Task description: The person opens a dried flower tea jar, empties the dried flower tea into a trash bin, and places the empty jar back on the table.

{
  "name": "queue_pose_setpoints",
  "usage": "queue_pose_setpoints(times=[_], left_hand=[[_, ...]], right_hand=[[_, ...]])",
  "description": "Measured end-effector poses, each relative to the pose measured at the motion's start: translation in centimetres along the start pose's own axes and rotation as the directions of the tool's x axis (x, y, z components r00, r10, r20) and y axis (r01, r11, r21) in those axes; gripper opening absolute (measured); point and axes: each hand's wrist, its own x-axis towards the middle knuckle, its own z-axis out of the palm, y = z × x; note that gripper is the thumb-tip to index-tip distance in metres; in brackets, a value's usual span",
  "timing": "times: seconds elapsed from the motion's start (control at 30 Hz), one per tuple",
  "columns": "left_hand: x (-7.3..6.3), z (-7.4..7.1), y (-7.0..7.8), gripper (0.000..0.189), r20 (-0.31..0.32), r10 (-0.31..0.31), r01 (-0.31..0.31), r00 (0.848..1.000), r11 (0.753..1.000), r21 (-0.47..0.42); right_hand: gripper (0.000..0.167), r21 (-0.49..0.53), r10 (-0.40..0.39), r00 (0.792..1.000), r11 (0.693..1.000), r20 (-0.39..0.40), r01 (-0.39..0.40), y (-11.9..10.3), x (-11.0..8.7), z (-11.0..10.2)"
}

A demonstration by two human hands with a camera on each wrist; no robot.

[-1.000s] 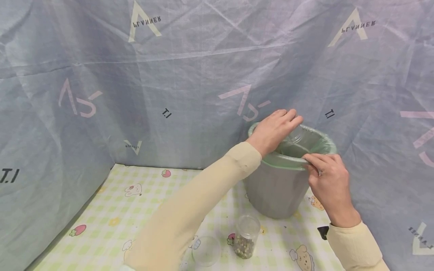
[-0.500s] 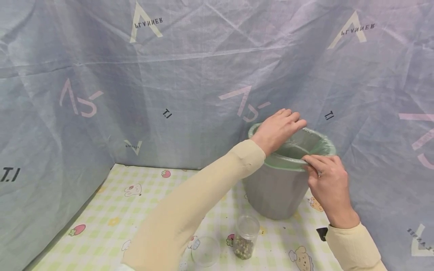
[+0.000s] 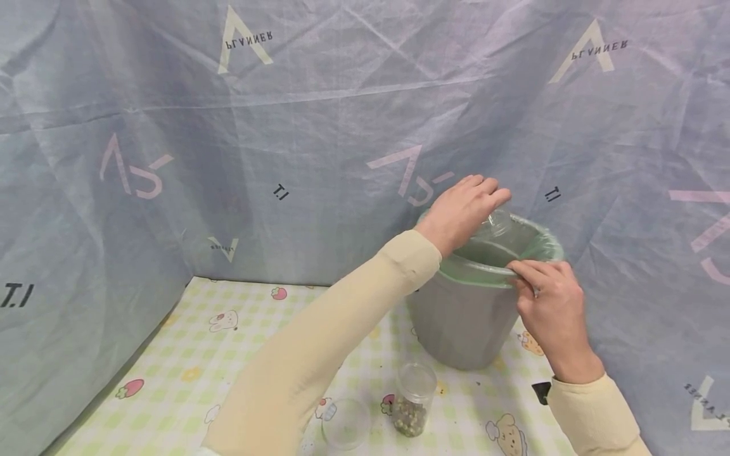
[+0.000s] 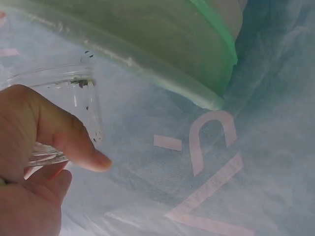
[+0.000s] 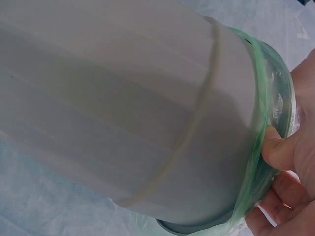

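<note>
Over the trash bin (image 3: 464, 323), my left hand (image 3: 463, 212) grips a clear plastic jar (image 3: 499, 223). The jar is tipped, and a few small dark bits cling inside its wall in the left wrist view, where my thumb (image 4: 69, 135) lies along it. A thin green bag (image 5: 261, 98) lines the grey bin and folds over its rim. My right hand (image 3: 552, 304) pinches the bag-covered rim at the near right, thumb outside. The bottom of the bin is hidden.
Before the bin stands a second clear jar (image 3: 413, 399), partly filled with small greenish-brown pieces. A clear round lid (image 3: 346, 423) lies left of it on the checked tablecloth (image 3: 228, 354). A black object (image 3: 540, 392) shows by the right sleeve. Grey-blue cloth (image 3: 319, 139) hangs behind.
My left hand, holding the jar, shifted slightly right, then moved back a little up and left. My right hand stays on the rim.
</note>
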Motion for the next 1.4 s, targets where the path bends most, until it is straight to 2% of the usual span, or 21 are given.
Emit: queue_pose_setpoints(times=[0.1,0.2,0.33,0.43,0.6,0.73,0.83,0.87,0.93,1.07,1.13,1.23,1.33,1.4], left_hand=[[0.0,-0.3,-0.2,0.046,0.029,-0.037,0.039,0.999,0.997,-0.071],[0.0,-0.7,-0.5,0.058,0.083,-0.097,0.111,0.992,0.978,-0.174],[-0.1,-1.0,-0.7,0.073,0.139,-0.178,0.213,0.974,0.929,-0.304],[-0.2,-1.0,-0.9,0.078,0.156,-0.235,0.278,0.96,0.879,-0.387],[-0.6,-1.0,-1.5,0.082,0.18,-0.318,0.364,0.931,0.764,-0.532],[-1.1,-0.9,-2.0,0.088,0.205,-0.379,0.416,0.902,0.64,-0.646],[-1.6,-0.8,-2.3,0.089,0.234,-0.435,0.457,0.87,0.532,-0.713],[-1.7,-0.7,-2.4,0.089,0.241,-0.453,0.469,0.859,0.504,-0.725],[-2.0,-0.5,-2.5,0.087,0.255,-0.481,0.488,0.839,0.458,-0.743],[-2.5,-0.1,-2.6,0.085,0.282,-0.515,0.513,0.81,0.388,-0.765],[-2.8,0.1,-2.6,0.086,0.297,-0.526,0.518,0.797,0.341,-0.785],[-3.4,0.2,-2.7,0.086,0.324,-0.533,0.514,0.782,0.257,-0.819],[-4.1,0.2,-2.8,0.087,0.355,-0.523,0.507,0.775,0.179,-0.844],[-4.7,0.0,-2.9,0.088,0.373,-0.514,0.504,0.773,0.14,-0.852]], right_hand=[[0.032,0.003,0.003,1.0,1.0,-0.002,-0.003,0.0,0.0,0.0],[0.032,0.007,0.0,1.0,1.0,-0.009,0.0,-0.1,0.1,0.0],[0.032,0.013,-0.007,1.0,1.0,-0.027,0.007,0.0,0.1,0.1],[0.033,0.016,-0.008,0.999,1.0,-0.034,0.008,0.0,0.1,0.2],[0.033,0.018,-0.009,1.0,1.0,-0.03,0.009,0.0,0.0,0.2],[0.033,0.024,-0.006,1.0,1.0,-0.031,0.007,0.1,0.1,0.2],[0.033,0.029,-0.005,0.999,1.0,-0.034,0.006,0.1,0.1,0.3],[0.033,0.03,-0.004,0.999,1.0,-0.036,0.005,0.1,0.1,0.3],[0.033,0.031,-0.005,0.999,0.999,-0.037,0.006,0.2,0.0,0.3],[0.033,0.033,-0.007,0.999,0.999,-0.041,0.008,0.3,0.0,0.4],[0.033,0.035,-0.007,0.999,0.999,-0.042,0.008,0.3,-0.1,0.4],[0.033,0.034,-0.008,0.999,0.999,-0.042,0.009,0.3,-0.1,0.4],[0.032,0.029,-0.007,0.999,1.0,-0.04,0.008,0.3,-0.1,0.4],[0.032,0.025,-0.005,0.999,1.0,-0.035,0.005,0.3,-0.1,0.4]])
